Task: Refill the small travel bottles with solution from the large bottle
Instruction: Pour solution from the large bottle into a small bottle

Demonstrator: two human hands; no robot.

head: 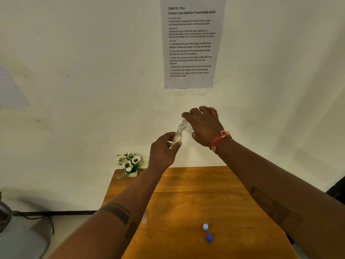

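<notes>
right hand grips the clear large bottle tipped onto the clear travel bottle pinched in left hand.

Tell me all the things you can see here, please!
Clear plastic large bottle: one, see-through, tipped over the small one, in the right hand.
Clear small travel bottle: one, see-through, held up in the left hand.
Light blue cap: one, on the table.
Dark blue cap: one, just nearer than the light one.
White artificial flowers in a white pot: one, table's far left corner.
Wooden table: one, orange-brown, against the wall.
Printed paper sheet: one, white, on the wall.
Left hand: grip on small bottle.
Right hand: grip on large bottle, red thread wristband.
</notes>
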